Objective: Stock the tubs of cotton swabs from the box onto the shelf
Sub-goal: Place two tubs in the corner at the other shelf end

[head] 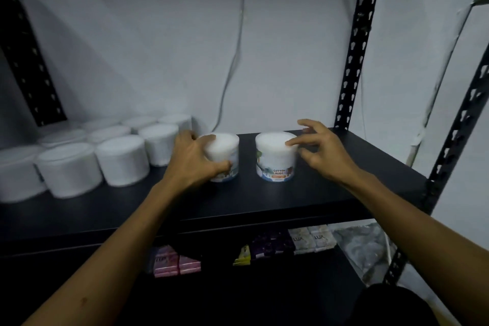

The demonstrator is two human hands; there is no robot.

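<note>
Left fingers (211, 164) grip swab tub (225, 157); right fingers (293, 142) spread, touching labelled tub (275, 164) on shelf (264, 198).

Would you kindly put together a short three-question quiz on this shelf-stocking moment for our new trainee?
1. True or false: the left hand has its grip round a tub standing on the shelf.
2. The right hand is: A) lifting a tub off the shelf; B) open, one fingertip on the top of the labelled tub; C) out of view.
3. Fill in: the group of tubs already stocked stands to the ____ of both hands.

Key: 1 true; 2 B; 3 left.
</note>
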